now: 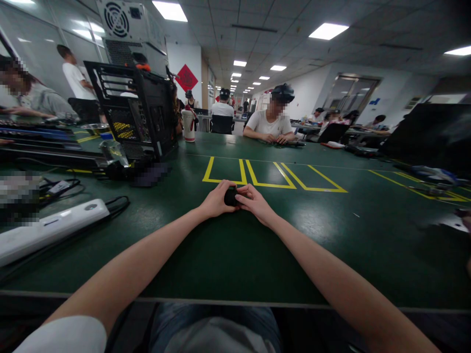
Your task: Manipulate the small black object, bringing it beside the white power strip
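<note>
A small dark object [230,196] is held between my two hands above the green table [235,260], close to the yellow tape outlines [270,185]. My left hand [218,200] curls around its left side, with fingers over the top and thumb below. From the right, the fingertips of my right hand [253,202] press against the same object. What the object is cannot be made out.
A black computer case [147,113] stands at the left, near a white cup [189,125]. Lower left lies a white power strip [55,228] with black cables. Across the table sits a person [270,122] in a headset. Tools and cables [434,179] lie at the right.
</note>
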Motion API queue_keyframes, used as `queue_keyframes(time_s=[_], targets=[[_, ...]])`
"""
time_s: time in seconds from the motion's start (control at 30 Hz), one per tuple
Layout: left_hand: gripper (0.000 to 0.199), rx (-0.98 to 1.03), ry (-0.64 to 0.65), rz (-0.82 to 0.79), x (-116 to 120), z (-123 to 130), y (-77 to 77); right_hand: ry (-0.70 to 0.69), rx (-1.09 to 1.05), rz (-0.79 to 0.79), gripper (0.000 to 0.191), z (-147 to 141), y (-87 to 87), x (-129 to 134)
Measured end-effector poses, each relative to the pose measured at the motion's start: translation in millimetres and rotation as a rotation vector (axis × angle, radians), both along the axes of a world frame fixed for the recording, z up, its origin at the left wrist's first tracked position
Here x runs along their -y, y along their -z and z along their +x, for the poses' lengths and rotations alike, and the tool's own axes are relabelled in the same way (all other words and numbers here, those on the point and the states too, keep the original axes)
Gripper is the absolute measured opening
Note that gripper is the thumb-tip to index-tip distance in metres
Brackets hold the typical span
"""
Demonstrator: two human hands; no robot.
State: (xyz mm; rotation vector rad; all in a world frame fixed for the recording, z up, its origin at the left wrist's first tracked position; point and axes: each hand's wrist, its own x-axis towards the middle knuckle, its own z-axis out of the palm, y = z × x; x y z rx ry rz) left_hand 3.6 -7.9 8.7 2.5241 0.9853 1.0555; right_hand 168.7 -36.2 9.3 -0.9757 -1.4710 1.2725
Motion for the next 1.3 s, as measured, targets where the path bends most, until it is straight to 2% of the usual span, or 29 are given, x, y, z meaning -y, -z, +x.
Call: queue_keyframes(time_s=[0.2, 0.43, 0.6, 0.8, 1.0, 1.17, 1.3], targets=[[0.058, -0.006, -0.003, -0.019, 0.6, -0.3, -1.2, -0.002, -0.004, -0.051, 0.033, 2.0, 2.0, -4.2], [0.058, 0.016, 0.005, -0.021, 1.7, 0.2, -2.2, -0.043, 0.034, 0.067, 0.032, 4.0, -0.7, -0.8], [0.058, 0.003, -0.001, -0.035, 1.0, -0.4, -1.8, 0.005, 0.037, 0.064, 0.024, 2.2, 0.7, -0.3], [0.059, 0.005, -0.011, -0.028, 0.8, -0.2, -1.4, -0.009, 0.004, -0.003, 0.034, 2.4, 2.4, -4.4], [0.058, 0.017, 0.001, -0.021, 1.0, 0.0, -1.6, -0.04, 0.038, 0.043, 0.032, 3.5, -0.5, -1.4], [0.058, 0.013, 0.0, -0.028, 0.7, 0.0, -1.5, 0.001, 0.008, 0.041, 0.024, 2.4, 2.5, -1.1], [0.058, 0.018, 0.001, -0.03, 1.2, 0.3, -2.0, 0.003, 0.002, 0.014, 0.029, 2.4, 4.6, -4.0]])
